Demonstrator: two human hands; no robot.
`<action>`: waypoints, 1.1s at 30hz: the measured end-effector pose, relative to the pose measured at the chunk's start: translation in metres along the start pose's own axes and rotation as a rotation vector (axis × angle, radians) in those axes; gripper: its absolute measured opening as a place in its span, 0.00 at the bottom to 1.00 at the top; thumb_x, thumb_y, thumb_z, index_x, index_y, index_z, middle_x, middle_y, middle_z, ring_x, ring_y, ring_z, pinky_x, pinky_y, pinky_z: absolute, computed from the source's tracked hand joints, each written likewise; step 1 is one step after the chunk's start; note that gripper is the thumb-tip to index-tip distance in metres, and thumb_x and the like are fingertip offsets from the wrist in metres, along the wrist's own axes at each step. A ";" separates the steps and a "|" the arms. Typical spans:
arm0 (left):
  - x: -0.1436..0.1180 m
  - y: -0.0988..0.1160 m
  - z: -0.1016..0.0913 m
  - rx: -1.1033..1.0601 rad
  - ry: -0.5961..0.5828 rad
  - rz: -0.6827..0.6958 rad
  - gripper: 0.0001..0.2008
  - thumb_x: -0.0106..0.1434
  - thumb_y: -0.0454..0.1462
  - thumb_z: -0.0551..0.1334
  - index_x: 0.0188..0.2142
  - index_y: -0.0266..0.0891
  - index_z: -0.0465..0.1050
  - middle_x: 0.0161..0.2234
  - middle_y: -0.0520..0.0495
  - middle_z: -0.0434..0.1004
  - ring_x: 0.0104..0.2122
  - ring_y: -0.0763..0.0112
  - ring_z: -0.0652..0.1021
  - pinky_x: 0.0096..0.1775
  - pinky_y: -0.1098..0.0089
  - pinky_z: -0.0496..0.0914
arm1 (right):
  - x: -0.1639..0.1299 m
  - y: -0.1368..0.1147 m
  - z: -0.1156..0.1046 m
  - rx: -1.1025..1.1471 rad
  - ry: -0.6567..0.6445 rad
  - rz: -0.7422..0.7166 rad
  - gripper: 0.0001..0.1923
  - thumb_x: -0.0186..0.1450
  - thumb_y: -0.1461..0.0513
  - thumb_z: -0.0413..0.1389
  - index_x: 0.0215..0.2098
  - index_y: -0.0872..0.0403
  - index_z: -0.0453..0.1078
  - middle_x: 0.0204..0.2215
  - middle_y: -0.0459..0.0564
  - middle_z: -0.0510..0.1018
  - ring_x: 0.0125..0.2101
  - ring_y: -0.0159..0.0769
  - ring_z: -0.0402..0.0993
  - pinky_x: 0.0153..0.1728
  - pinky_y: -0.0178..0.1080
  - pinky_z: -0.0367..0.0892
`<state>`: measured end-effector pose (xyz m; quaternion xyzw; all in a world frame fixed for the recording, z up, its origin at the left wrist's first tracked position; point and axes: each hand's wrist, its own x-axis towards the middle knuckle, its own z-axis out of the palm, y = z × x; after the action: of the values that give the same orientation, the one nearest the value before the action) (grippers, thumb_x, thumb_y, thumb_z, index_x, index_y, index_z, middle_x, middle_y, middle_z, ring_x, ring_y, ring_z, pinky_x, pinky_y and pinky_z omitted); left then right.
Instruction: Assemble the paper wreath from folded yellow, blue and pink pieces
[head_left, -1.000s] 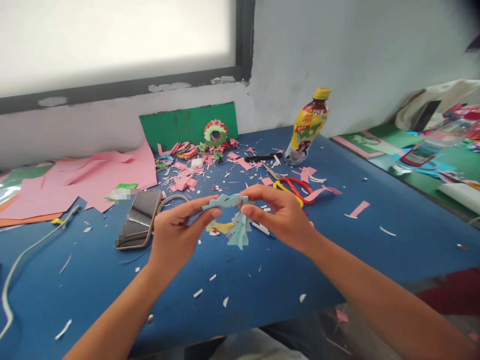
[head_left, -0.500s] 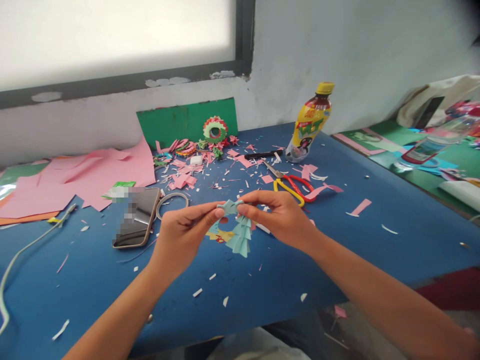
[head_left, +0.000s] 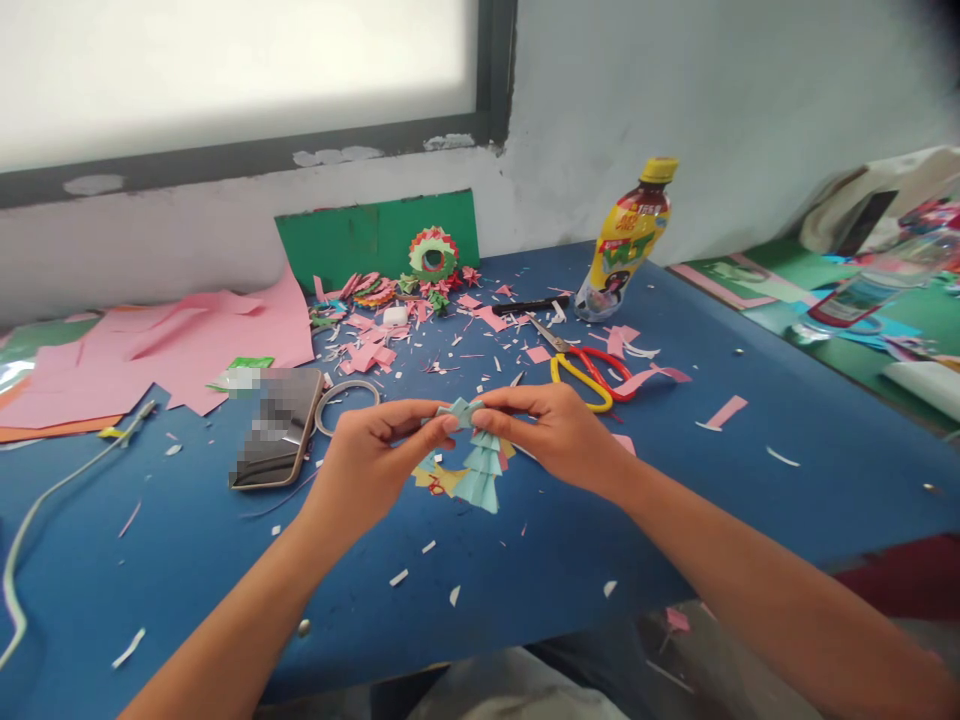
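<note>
One folded light-blue paper piece [head_left: 474, 452], pleated/fan-like, held just above the blue table [head_left: 750, 480], pinched at its top btwn both hands: left hand [head_left: 373, 465] and right hand [head_left: 555, 432], fingertips clamped on it from either side. Around it: 1 pair of red/yellow scissors [head_left: 589, 368], 1 tape ring [head_left: 346, 396], 1 phone [head_left: 276, 427], 1 yellow-cap bottle [head_left: 626, 240], 1 paper wreath [head_left: 433, 253] w/ lots of pink scraps near it.

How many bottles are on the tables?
2: a yellow-capped drink bottle stands at the back of the blue table; a clear bottle lies on the green table. More may be hidden.
</note>
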<state>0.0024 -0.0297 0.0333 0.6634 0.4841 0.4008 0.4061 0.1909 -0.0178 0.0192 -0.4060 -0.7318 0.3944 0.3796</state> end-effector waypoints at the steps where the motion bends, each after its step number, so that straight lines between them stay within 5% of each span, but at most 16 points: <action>1: 0.000 -0.001 -0.001 0.000 -0.016 -0.011 0.11 0.53 0.43 0.65 0.31 0.38 0.78 0.22 0.50 0.78 0.23 0.70 0.77 0.24 0.76 0.71 | 0.001 0.001 0.000 0.013 -0.007 0.009 0.13 0.61 0.55 0.53 0.36 0.54 0.75 0.25 0.44 0.78 0.25 0.30 0.72 0.27 0.32 0.65; 9: -0.001 0.002 -0.001 -0.030 -0.053 -0.040 0.10 0.53 0.42 0.65 0.30 0.38 0.78 0.23 0.49 0.79 0.24 0.68 0.78 0.24 0.75 0.71 | 0.003 0.003 0.000 0.073 -0.055 0.049 0.13 0.59 0.55 0.56 0.38 0.53 0.75 0.31 0.46 0.79 0.30 0.33 0.74 0.30 0.34 0.68; 16: 0.002 -0.002 0.001 -0.151 0.134 -0.007 0.12 0.54 0.43 0.64 0.36 0.38 0.75 0.26 0.49 0.79 0.27 0.70 0.78 0.24 0.77 0.69 | 0.006 0.006 0.006 0.305 0.287 0.114 0.12 0.55 0.54 0.59 0.33 0.54 0.71 0.27 0.47 0.79 0.29 0.33 0.75 0.29 0.33 0.69; 26: 0.002 0.001 -0.001 -0.055 0.011 0.001 0.12 0.59 0.43 0.59 0.32 0.36 0.74 0.26 0.50 0.77 0.25 0.75 0.71 0.26 0.78 0.66 | 0.005 0.004 0.002 0.361 0.249 0.019 0.16 0.56 0.48 0.56 0.34 0.50 0.74 0.31 0.46 0.78 0.30 0.32 0.74 0.31 0.34 0.69; 33: 0.000 -0.003 0.001 0.154 -0.012 0.121 0.12 0.61 0.42 0.57 0.38 0.40 0.77 0.24 0.53 0.75 0.23 0.76 0.69 0.24 0.79 0.64 | 0.002 0.003 0.003 0.135 0.222 0.041 0.11 0.55 0.53 0.59 0.30 0.51 0.76 0.23 0.44 0.77 0.23 0.31 0.71 0.23 0.33 0.65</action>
<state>0.0027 -0.0292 0.0306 0.7230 0.4704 0.3822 0.3316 0.1887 -0.0157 0.0157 -0.4354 -0.6487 0.4030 0.4767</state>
